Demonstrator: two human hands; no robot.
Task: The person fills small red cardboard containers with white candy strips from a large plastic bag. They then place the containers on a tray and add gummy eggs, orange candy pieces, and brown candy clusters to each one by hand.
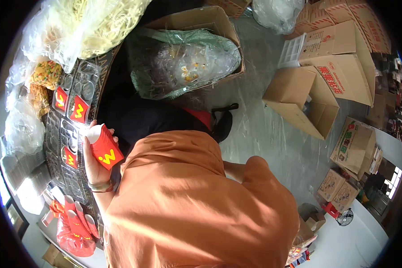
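Trays line a dark surface; the person's left hand pinches a red carton between thumb and fingers; right fingers hidden, state unclear; boxes stand on grey floor.

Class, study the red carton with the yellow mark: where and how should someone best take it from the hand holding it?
Probably by the red end of the carton, coming from the side of the orange shirt. The left hand wraps the white end, while the marked end juts free. Its side edges suit a light pinch; the hollow-looking shape might crease.
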